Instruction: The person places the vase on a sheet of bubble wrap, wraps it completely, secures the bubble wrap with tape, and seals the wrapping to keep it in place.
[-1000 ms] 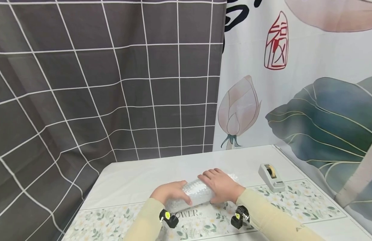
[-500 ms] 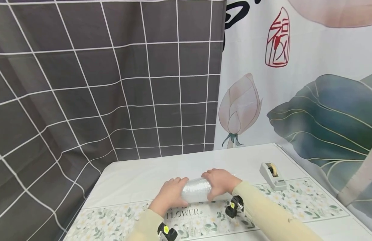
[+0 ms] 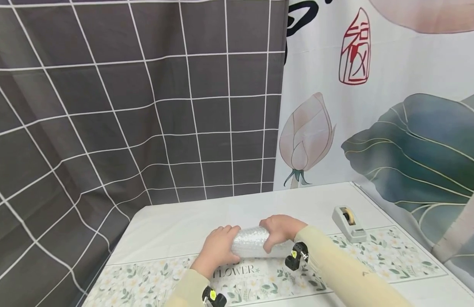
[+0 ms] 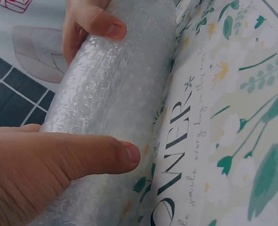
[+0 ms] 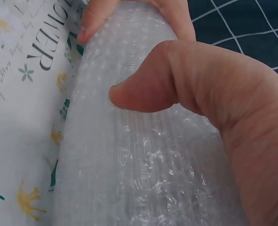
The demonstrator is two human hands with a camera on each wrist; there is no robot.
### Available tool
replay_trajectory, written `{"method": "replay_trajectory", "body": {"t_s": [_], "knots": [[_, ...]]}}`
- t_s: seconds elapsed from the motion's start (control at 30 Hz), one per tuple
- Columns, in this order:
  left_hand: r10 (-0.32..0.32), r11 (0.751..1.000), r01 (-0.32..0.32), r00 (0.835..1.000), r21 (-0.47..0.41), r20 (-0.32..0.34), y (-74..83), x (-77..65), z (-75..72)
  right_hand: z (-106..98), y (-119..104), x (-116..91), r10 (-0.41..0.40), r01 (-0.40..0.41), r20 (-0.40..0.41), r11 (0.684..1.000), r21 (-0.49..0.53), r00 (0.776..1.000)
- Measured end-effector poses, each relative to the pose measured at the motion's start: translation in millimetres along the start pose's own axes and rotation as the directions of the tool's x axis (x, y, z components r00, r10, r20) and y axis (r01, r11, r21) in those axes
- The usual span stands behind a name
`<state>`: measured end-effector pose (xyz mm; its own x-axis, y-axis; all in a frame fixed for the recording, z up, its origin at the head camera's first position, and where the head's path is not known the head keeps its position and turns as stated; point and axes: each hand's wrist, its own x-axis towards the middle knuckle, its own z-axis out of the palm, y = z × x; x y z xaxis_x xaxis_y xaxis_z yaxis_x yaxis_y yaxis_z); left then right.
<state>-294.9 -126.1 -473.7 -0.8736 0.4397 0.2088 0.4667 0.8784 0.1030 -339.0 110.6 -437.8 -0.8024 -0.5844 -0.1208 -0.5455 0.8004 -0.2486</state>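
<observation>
Bubble-wrap roll (image 3: 249, 244) lies crosswise on the tablecloth (image 3: 175, 224), gripped between your left hand (image 3: 217, 249) and your right hand (image 3: 281, 231); both your thumbs press its near side while your fingers bend over the far side, their tips hidden. Just in front runs a flowered band (image 3: 145, 281) with dark lettering. Well to your right sits a pale tape dispenser (image 3: 349, 226). Behind hang a dark gridded curtain (image 3: 210, 115) and a white lotus-print curtain (image 3: 390, 59).

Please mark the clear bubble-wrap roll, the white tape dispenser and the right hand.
Clear bubble-wrap roll (image 3: 248, 243), head view: exposed middle of its side.
White tape dispenser (image 3: 350, 227), head view: body's middle.
Right hand (image 3: 281, 227), head view: back of hand.
</observation>
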Motion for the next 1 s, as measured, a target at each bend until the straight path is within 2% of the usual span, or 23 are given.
{"method": "replay_trajectory", "body": {"t_s": [0.1,0.2,0.37,0.5,0.63,0.73,0.8,1.0], "knots": [[0.011,1.0,-0.011,1.0,0.01,0.001,-1.8,1.0,-0.4,0.8,1.5,-2.9,-0.046,0.044,-0.03,0.996,-0.073,0.998],[0.013,1.0,-0.013,1.0,0.002,0.015,-2.7,2.5,-1.1,2.4,3.3,-7.9,-0.116,0.098,-0.091,0.979,-0.18,0.989],[-0.008,0.998,0.012,0.999,-0.067,0.048,-2.8,6.1,-2.3,7.0,2.0,-16.2,-0.242,0.172,-0.204,0.935,-0.31,0.949],[-0.035,0.987,0.05,0.995,-0.154,0.097,-1.4,7.5,-5.4,15.0,-2.7,-19.9,-0.302,0.183,-0.25,0.894,-0.409,0.92],[-0.036,0.97,0.074,0.986,-0.231,0.165,-3.0,9.2,-9.9,21.9,-6.7,-20.8,-0.312,0.154,-0.284,0.87,-0.468,0.907],[-0.025,0.95,0.094,0.974,-0.299,0.225,-6.8,11.6,-12.7,24.2,-8.1,-20.3,-0.299,0.128,-0.297,0.868,-0.48,0.907],[-0.019,0.926,0.119,0.962,-0.359,0.271,-9.7,13.5,-14.0,24.7,-8.8,-20.0,-0.286,0.118,-0.296,0.871,-0.477,0.911],[0.015,0.849,0.211,0.907,-0.484,0.422,-15.0,19.7,-14.1,22.6,-9.7,-20.0,-0.273,0.124,-0.262,0.873,-0.472,0.926]]}}
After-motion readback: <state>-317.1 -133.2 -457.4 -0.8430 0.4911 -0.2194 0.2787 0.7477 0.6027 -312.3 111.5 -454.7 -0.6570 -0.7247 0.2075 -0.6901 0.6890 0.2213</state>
